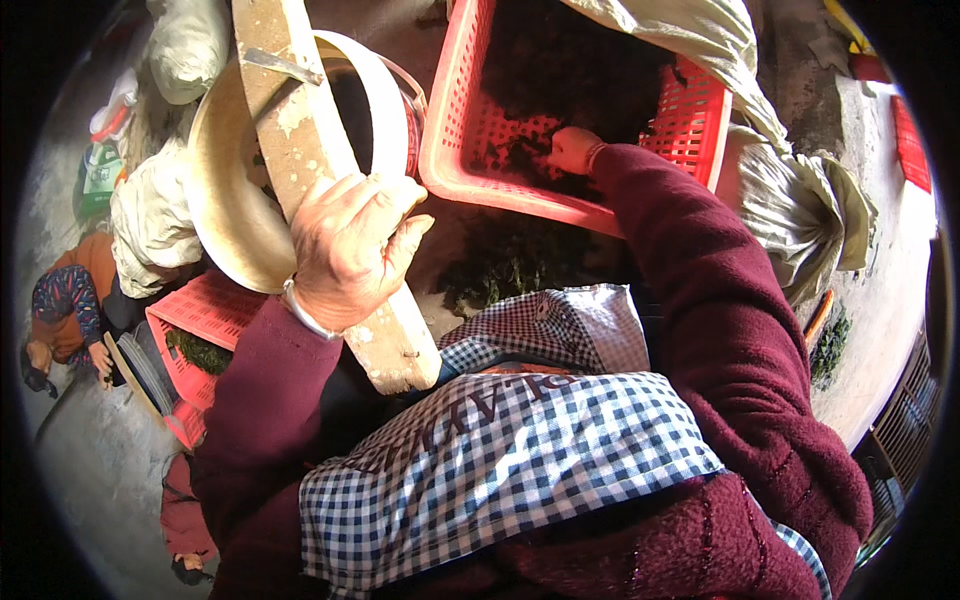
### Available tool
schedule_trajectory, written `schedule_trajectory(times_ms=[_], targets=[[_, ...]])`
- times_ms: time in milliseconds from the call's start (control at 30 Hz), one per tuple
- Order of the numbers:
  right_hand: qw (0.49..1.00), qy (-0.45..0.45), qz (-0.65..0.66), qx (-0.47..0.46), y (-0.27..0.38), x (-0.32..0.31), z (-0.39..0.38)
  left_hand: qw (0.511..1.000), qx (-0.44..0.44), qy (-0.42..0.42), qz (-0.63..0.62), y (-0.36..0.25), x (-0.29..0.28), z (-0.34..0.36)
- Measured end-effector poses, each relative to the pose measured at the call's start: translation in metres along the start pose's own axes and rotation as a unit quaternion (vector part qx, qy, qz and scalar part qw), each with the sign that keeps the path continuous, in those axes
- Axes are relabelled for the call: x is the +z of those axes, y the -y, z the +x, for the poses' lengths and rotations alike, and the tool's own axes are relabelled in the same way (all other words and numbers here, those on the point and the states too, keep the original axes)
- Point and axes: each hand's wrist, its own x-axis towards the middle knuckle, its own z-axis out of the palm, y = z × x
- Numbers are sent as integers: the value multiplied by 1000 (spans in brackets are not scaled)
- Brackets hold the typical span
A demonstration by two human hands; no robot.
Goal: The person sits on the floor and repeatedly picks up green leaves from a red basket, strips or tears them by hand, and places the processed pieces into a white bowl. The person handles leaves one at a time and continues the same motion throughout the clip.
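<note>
My left hand is closed on top of a worn wooden plank, thumb and forefinger drawn together past its right edge. Whatever lies in those fingers is too small or hidden to name. Farther up the plank, a short metal blade is fixed across the wood. A large round pale tub stands beneath the plank. My right hand reaches into a red plastic basket and looks closed among a dark, leafy-looking heap; its fingertips are partly hidden.
A pale cloth sack lies right of the basket, another sack left of the tub. Green plant bits are scattered by my lap. A smaller red basket holds greens. At the left edge another person bends down.
</note>
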Motion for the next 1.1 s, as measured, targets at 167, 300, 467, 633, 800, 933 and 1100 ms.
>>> schedule_trajectory(times_ms=[167, 300, 467, 633, 800, 933, 1100], targets=[[772, -52, 632, 50, 13, -71, -45, 999, 17, -52, 3, -6, 0, -2], [633, -21, 772, -39, 52, -134, -105, 999, 13, -37, 38, -12, -5, -4], [542, 35, 822, -173, 107, -175, -178, 910, -223, 49, -346, -35, -10, 7], [494, 27, 826, -268, 148, -171, -222, 941, -115, 7, -318, -82, 14, 28], [493, -85, 828, -252, 136, -158, -234, 871, -185, 60, -451, -78, 21, 11], [487, -202, 839, -135, 105, -156, -227, 771, -183, 32, -610, -58, 6, -6], [478, -342, 808, -32, 87, -164, -217, 698, -197, 8, -688, -48, -19, -12]])
